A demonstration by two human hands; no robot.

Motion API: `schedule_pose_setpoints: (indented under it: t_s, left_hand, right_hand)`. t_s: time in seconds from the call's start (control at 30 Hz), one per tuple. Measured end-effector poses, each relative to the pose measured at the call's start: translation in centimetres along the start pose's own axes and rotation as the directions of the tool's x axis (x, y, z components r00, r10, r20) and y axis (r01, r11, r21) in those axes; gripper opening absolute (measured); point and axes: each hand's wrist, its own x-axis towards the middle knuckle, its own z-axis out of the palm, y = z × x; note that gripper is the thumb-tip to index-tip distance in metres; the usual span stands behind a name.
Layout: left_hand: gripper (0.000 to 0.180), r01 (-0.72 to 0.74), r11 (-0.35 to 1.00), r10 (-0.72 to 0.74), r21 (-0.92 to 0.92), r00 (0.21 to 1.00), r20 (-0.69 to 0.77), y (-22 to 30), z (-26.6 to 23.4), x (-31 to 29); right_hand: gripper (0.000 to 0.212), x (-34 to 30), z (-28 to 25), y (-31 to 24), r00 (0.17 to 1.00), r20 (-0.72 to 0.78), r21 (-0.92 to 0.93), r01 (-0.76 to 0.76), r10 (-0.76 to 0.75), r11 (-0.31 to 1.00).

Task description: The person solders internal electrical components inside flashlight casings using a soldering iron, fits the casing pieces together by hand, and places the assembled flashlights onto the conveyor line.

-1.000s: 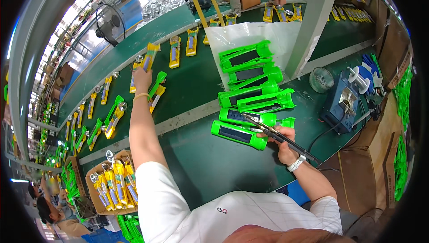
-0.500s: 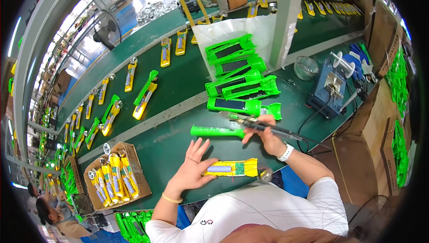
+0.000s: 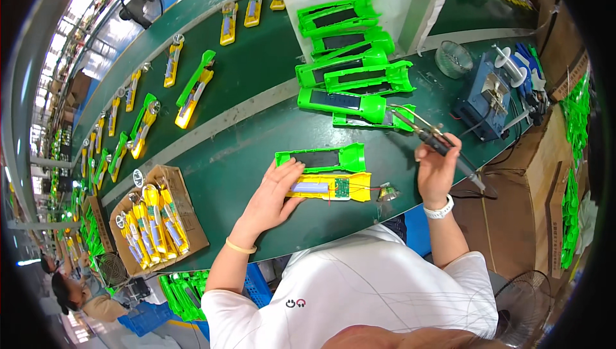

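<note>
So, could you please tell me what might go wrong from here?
The soldering iron in the right hand points toward the overlapping green shells; if it is hot, its tip could mark them. The thin red wires between the circuit board and the reflector might snag or pull free if the reflector gets bumped.

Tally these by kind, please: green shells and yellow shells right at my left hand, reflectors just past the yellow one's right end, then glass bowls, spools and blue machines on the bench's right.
Green shell: 1
Yellow shell: 1
Reflector: 1
Glass bowl: 1
Spool: 1
Blue machine: 1
Total: 6
</note>
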Motion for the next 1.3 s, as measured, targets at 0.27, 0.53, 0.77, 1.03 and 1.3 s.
schedule_pose_setpoints:
  t_s: [0.27, 0.53, 0.77, 1.03, 1.3]
  left_hand:
    - [0.114, 0.363, 0.911, -0.412, -0.197, 0.825, -0.385, -1.6, -1.3, -4.3]
    - [0.054, 0.172, 0.984, -0.16, 0.053, 0.972, -0.172, -0.4, -0.2, 0.2]
    - [0.038, 0.023, 0.989, 0.026, 0.149, 0.946, -0.323, 0.4, -1.7, -0.8]
    - [0.019, -0.106, 0.989, 0.07, -0.108, 0.954, -0.29, 1.9, 1.8, 2.5]
    - [0.016, 0.1, 0.995, -0.097, 0.007, 0.974, -0.203, 3.5, 1.1, 3.1]
  right_hand:
    - [0.034, -1.5, -0.6, -1.1, 0.998, 0.025, 0.094, -0.068, 0.066, 0.993]
    - [0.018, -0.4, 2.9, -0.1, 0.988, 0.111, 0.08, -0.114, 0.105, 0.99]
    - [0.024, -1.4, 1.5, 0.0, 0.983, 0.078, 0.056, -0.17, 0.165, 0.984]
    - [0.034, -1.7, 4.0, -0.6, 0.949, 0.208, 0.029, -0.248, 0.237, 0.968]
    - [0.023, -2.5, 2.6, 1.4, 0.89, 0.335, -0.252, -0.232, 0.31, 0.939]
